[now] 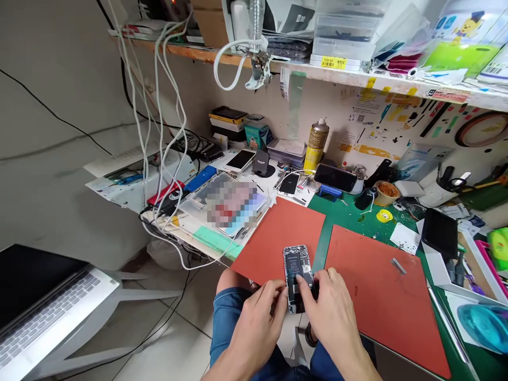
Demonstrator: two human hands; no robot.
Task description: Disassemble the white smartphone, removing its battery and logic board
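An opened smartphone (294, 264), its screen off and its dark battery and circuit board showing, is held tilted at the front edge of the red mat. My right hand (331, 307) grips the phone's right side, with the thumb laid over the battery and the other fingers bent round the edge. At the phone's lower left edge, my left hand (260, 312) is closed, thumb and index finger pinched together against the side. The phone's back and the fingertips behind it are hidden. Beneath the phone's upper part lies the left red mat (278, 233).
A second red mat (381, 291) bears a small metal piece (398, 266). Behind stand a phone on a blue stand (335, 179), a yellow spray can (316, 144) and a white tray (434, 254). White cables (161, 106) hang at left, above a laptop (51, 301).
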